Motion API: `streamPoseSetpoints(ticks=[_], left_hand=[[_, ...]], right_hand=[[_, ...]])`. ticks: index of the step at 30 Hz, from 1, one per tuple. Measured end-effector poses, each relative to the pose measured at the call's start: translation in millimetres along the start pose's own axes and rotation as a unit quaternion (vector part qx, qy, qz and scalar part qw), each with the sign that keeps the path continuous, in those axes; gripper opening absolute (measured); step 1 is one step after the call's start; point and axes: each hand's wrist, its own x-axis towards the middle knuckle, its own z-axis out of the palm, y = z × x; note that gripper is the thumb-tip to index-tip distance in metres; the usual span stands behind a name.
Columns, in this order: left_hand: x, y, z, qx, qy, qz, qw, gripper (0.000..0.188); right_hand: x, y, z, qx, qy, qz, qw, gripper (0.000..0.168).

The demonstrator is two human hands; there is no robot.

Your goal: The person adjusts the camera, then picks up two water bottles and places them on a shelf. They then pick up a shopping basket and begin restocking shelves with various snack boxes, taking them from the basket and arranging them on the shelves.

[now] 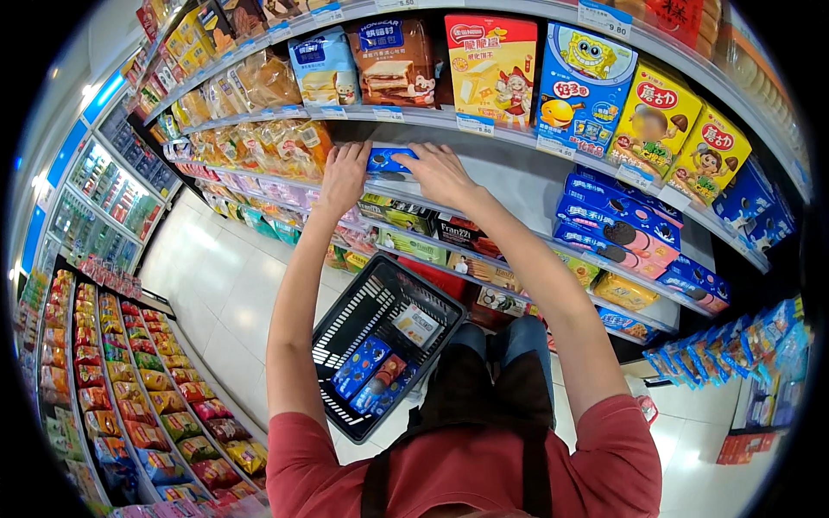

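A small blue cookie box [389,160] lies on the middle shelf, between my two hands. At its left end, my left hand [346,169] rests with the fingers pointing into the shelf. My right hand [440,167] has its fingers on the box's right end, the thumb across its front. Both hands appear to hold it from the sides; the fingertips at the back are partly hidden. Bagged bread [295,146] sits just left of my left hand. Farther right on the same shelf are stacked blue Oreo boxes [609,223].
A black plastic basket [424,278] stands on the floor before my knees, holding blue boxes [363,366] and a white package [418,326]. The upper shelf edge [434,118] runs above my hands. Snack shelves [139,388] line the left; hanging blue packets [738,343] are at right.
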Motion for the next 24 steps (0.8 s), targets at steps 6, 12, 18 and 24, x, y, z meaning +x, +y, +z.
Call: streamPoseSetpoints(ticks=[6, 12, 18, 24], left_hand=[[8.1, -2.9, 25.5, -0.014, -0.025, -0.005, 1.000, 0.061], [8.1, 33.3, 5.0, -0.045, 0.048, -0.017, 0.998, 0.057], [-1.3, 145.6, -43.8, -0.206, 0.201, 0.057, 0.956, 0.049], [-6.8, 303.8, -82.3, -0.303, 0.191, 0.268, 0.894, 0.040]], right_hand=[[0.0, 10.2, 20.2, -0.029, 0.031, 0.002, 0.999, 0.042], [-52.7, -32.1, -31.8, 0.059, 0.029, -0.028, 0.997, 0.055], [-205.4, -62.0, -93.3, 0.111, 0.176, -0.033, 0.978, 0.040], [-364.7, -17.1, -199.0, -0.102, 0.154, 0.164, 0.969, 0.041]])
